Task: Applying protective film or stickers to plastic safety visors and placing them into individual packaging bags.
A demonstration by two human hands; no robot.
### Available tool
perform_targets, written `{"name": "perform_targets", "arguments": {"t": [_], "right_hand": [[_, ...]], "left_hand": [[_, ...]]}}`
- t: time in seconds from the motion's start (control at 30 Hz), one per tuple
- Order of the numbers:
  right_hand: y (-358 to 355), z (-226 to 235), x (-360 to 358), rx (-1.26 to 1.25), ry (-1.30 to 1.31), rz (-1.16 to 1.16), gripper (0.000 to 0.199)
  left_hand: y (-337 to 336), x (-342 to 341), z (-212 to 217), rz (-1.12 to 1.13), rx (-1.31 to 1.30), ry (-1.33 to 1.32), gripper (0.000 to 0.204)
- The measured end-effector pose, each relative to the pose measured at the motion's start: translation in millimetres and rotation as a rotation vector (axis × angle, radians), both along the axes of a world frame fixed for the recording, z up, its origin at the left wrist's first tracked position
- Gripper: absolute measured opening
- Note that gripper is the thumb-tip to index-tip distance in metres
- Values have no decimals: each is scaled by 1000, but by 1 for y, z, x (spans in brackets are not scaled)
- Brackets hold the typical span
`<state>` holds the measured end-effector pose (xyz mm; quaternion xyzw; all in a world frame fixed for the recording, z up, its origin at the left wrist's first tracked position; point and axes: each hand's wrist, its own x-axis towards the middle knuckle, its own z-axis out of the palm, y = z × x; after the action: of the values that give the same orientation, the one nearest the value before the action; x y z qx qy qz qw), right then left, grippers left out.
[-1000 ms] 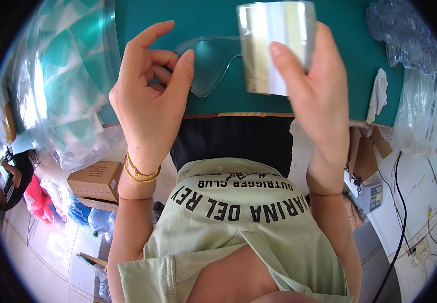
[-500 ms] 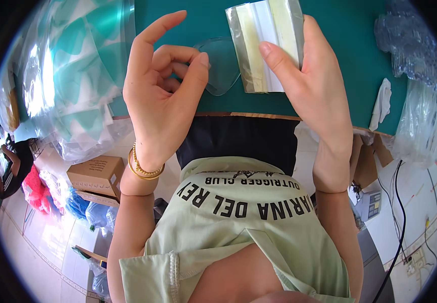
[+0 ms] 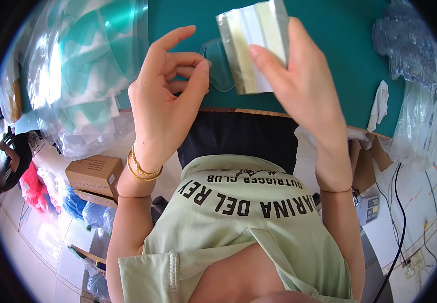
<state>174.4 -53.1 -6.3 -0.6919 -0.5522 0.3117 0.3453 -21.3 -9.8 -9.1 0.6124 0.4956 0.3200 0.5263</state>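
My right hand (image 3: 299,86) grips a flat packet (image 3: 248,38) over the green tabletop. White and pale yellow bands show through its clear wrapping, and my thumb lies across its face. To its left, my left hand (image 3: 170,86) is closed, with thumb and a fingertip together and one finger raised. A small pale spot shows at that pinch; I cannot make out what it is. Between the hands, a clear rounded plastic piece (image 3: 222,70) appears to lie on the table, partly covered by the packet. Whether my left fingertips touch it, I cannot tell.
Large clear plastic bags (image 3: 97,55) cover the table's left side. A white crumpled cloth (image 3: 379,106) lies at the right, near bluish clear plastic (image 3: 405,40). A cardboard box (image 3: 94,174) stands lower left; a black cable (image 3: 402,217) runs along the floor at right.
My right hand has moved left with the packet, closer to my left hand. My left hand has shifted slightly down and right, its fingers still pinched. The packet now covers more of the clear piece.
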Motion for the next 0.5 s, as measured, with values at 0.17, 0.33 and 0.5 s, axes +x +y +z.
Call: {"name": "perform_targets", "arguments": {"t": [0.17, 0.33, 0.5], "right_hand": [[4, 11, -29, -232, -61, 123, 36], [-4, 17, 23, 33, 145, -192, 35], [-28, 39, 88, -129, -282, -352, 50]], "left_hand": [[9, -18, 10, -56, 93, 129, 38], [34, -21, 56, -277, 323, 404, 29], [46, 13, 50, -699, 721, 388, 41]]}}
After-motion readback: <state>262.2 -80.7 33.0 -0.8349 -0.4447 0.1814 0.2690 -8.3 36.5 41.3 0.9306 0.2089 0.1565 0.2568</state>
